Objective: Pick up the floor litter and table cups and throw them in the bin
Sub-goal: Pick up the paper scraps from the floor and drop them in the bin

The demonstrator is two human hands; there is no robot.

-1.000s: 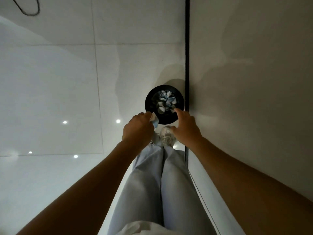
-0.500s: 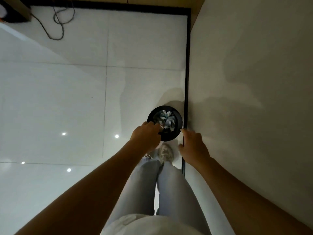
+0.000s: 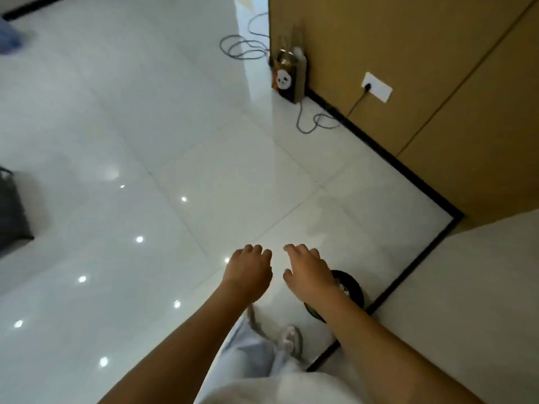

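The round black bin (image 3: 351, 287) stands on the white floor beside the wall's black skirting, mostly hidden behind my right wrist; a bit of crumpled litter shows inside it. My left hand (image 3: 248, 272) hovers over the floor to the left of the bin, fingers loosely curled, holding nothing. My right hand (image 3: 310, 272) hangs beside it with relaxed fingers, empty, in front of the bin. No cups or loose litter are in view.
A paper bag with a panda face (image 3: 287, 78) stands against the brown wall, with cables (image 3: 315, 121) lying on the floor and one plugged into a socket (image 3: 376, 86). A dark object (image 3: 11, 211) sits at the left edge. My legs and shoe (image 3: 290, 341) are below.
The view has swung up and left, away from the bin. My left hand, which held a paper scrap at the bin's rim a second ago, is empty now. Both hands have drawn back.
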